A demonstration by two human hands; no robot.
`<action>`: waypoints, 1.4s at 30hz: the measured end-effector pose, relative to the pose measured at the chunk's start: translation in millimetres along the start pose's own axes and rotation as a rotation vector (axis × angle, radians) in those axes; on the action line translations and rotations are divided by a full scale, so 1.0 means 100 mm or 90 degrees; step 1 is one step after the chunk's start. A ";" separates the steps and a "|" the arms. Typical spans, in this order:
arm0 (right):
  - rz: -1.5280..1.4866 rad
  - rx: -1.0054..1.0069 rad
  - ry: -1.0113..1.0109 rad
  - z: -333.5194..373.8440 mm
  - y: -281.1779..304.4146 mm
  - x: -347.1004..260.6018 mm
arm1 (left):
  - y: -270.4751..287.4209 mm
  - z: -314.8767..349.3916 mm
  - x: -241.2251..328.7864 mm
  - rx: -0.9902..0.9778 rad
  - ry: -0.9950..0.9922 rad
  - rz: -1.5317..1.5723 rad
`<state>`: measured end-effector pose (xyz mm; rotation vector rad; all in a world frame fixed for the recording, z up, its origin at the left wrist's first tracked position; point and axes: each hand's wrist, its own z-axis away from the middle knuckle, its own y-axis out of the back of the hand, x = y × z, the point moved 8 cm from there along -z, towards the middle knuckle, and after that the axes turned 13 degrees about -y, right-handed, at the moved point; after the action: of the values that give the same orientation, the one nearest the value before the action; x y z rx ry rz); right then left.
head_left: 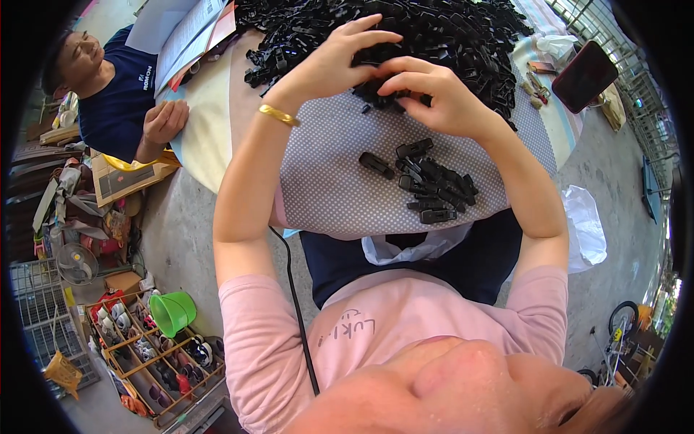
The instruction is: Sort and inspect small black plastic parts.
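A large heap of small black plastic clip-like parts [448, 36] covers the far side of the table. My left hand [336, 61] reaches over the heap's near edge, fingers spread, a gold bangle on its wrist. Fingertip to fingertip with it, my right hand [437, 94] has its fingers curved and its thumb apart. Black parts lie beneath and between both hands; I see none gripped. Closer to me, a small cluster of the same black parts [437, 188] rests on the dotted cloth [318, 159], with a single black clip [376, 165] just left of it.
A phone [584, 76] stands tilted at the table's right, near small items and a plastic bag. Across the left side, another person [116, 87] sits by papers [189, 43]. A cable [293, 289] hangs beside my left arm. Lower left are a shoe rack [155, 354] and green bucket [173, 313].
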<state>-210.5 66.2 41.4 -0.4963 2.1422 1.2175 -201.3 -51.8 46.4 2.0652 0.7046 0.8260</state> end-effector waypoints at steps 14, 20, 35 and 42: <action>0.102 0.162 -0.120 -0.02 0.34 0.30 | -0.06 0.34 0.06 -0.109 0.287 -0.062; 0.051 -0.058 -0.026 0.04 -0.16 -0.02 | -0.04 0.38 0.08 -0.062 0.277 -0.224; 0.050 0.189 -0.112 0.00 0.24 0.20 | 0.02 0.26 0.29 0.063 0.193 -0.203; -0.294 0.211 -0.162 0.02 0.14 0.22 | -0.11 0.32 0.12 0.279 0.339 0.507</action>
<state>-233.8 74.5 34.4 -0.6085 1.8265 0.6190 -172.5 -52.0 25.8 2.5806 0.3158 1.8489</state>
